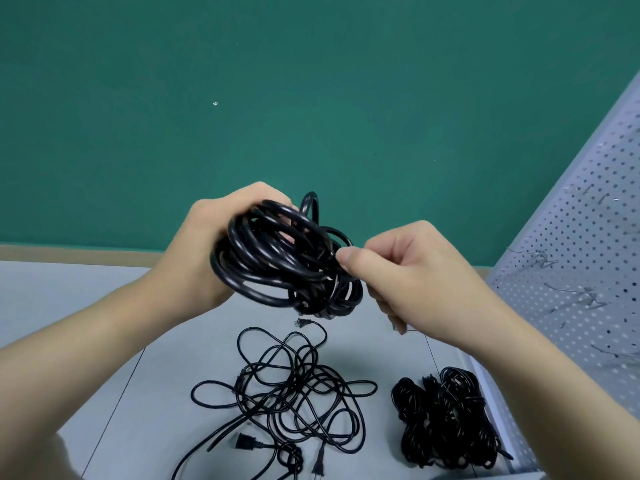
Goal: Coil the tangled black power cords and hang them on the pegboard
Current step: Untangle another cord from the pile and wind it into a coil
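Observation:
My left hand [204, 244] grips a thick coil of black power cord [277, 261], held up above the table. My right hand [398, 271] pinches the coil's right edge between thumb and forefinger. Below, a loose tangle of black cords [287, 389] with plugs lies on the grey table [104, 306]. Several coiled black cords [446, 417] lie bundled at the lower right. The white pegboard [588, 237] with metal hooks [575, 299] leans at the right.
A green wall [311, 98] stands behind the table, with a tan strip along the table's far edge. The pegboard's foot meets the table close to the bundled cords.

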